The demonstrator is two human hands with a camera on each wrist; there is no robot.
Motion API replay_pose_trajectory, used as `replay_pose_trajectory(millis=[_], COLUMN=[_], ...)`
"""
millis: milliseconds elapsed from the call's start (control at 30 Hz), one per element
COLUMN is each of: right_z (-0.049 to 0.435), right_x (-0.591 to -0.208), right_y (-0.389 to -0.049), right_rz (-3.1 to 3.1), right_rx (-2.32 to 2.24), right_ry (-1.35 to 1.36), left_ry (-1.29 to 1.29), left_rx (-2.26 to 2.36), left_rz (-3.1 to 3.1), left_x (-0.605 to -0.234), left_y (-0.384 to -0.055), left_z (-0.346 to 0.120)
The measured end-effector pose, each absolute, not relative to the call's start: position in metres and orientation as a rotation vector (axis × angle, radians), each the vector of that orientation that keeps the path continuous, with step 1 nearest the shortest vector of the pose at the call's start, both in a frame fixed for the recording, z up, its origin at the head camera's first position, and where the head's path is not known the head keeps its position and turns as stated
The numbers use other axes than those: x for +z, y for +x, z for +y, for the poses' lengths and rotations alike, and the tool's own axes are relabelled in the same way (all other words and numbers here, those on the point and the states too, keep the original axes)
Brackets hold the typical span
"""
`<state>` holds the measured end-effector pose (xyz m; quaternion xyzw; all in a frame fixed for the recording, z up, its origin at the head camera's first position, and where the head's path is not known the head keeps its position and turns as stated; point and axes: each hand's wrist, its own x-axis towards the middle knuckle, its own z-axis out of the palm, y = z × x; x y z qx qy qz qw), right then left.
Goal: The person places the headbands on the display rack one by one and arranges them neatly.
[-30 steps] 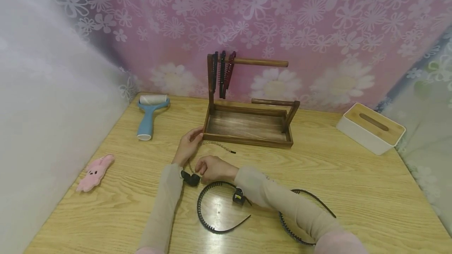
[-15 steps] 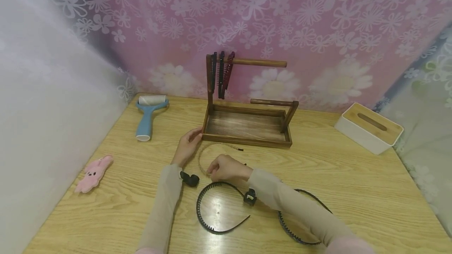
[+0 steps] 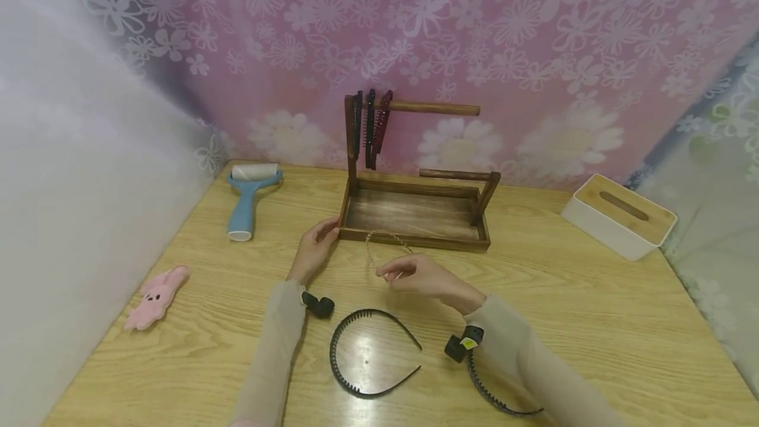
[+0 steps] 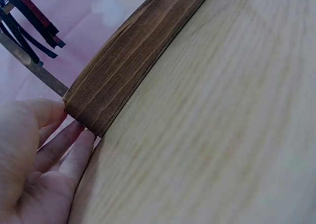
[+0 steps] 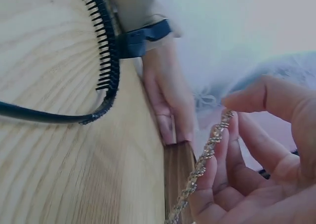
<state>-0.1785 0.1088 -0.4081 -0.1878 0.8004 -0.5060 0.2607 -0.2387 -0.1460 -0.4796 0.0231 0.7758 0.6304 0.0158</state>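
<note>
A thin gold beaded headband [image 3: 384, 234] is lifted over the table in front of a dark wooden rack [image 3: 415, 240]. My right hand [image 3: 423, 277] pinches it by one part of its band between thumb and fingers; the twisted beads of the headband [image 5: 201, 167] show up close in the right wrist view. My left hand [image 3: 316, 249] rests its fingertips against the rack's front left corner, as the left wrist view also shows, with the fingers fairly straight along the side. Black toothed headbands [image 3: 337, 356] lie on the table nearer me, one partly hidden under my right sleeve.
Dark and red headbands [image 3: 370, 127] hang from the rack's upper bar [image 3: 435, 109]; a shorter bar [image 3: 453, 174] stands lower right. A blue lint roller [image 3: 243, 209] and pink plush toy [image 3: 157, 296] lie left. At right stands a white tissue box [image 3: 605, 226] with a wooden lid.
My right hand has moved to the right and raised the gold headband off the table, turning it upward. The left hand has stayed at the rack's corner.
</note>
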Motion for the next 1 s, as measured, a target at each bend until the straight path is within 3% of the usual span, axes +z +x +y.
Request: replay_pose_trajectory(millis=[133,500,1000], right_z=[0.126,0.172,0.231], right_x=[-0.405,-0.394,-0.378], right_y=[-0.171,-0.163,-0.157], right_rz=[2.185,2.237,2.242], right_rx=[-1.446,-1.622,-1.770], right_ry=[-0.475,-0.403,-0.282], left_ry=[0.069,0.075,0.076], left_rx=[1.960,1.978,1.987], left_rz=[2.390,2.432,2.381], left_x=[-0.463,-0.493,-0.488], left_y=[-0.230,-0.244,-0.244], left_z=[-0.144,-0.146,-0.147])
